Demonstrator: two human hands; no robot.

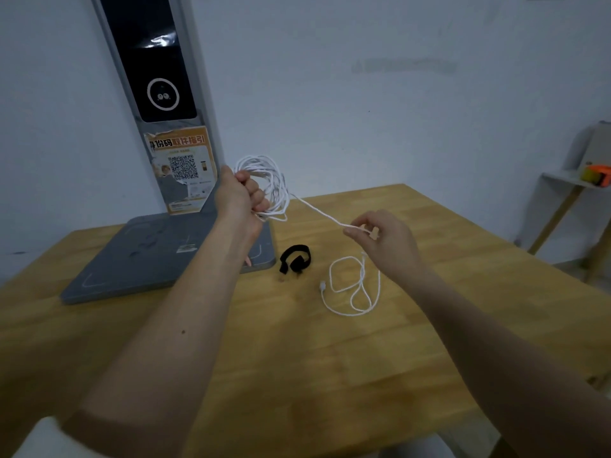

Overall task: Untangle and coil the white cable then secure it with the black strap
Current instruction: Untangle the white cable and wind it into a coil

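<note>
White cable [264, 186] mostly gathered into loops, gripped in the fisted left hand [243, 196] above the table [297, 358], with a taut strand running to the right hand [377, 238], pinched there between thumb and fingertips; loose tail still lying in a loop or two on the wood, ending in a plug. Best done by feeding that slack in even turns matching the loops already held, shaking out the crossed loop first. Black strap [295, 259] waiting near the grey base [148, 259], within easy reach.
</note>
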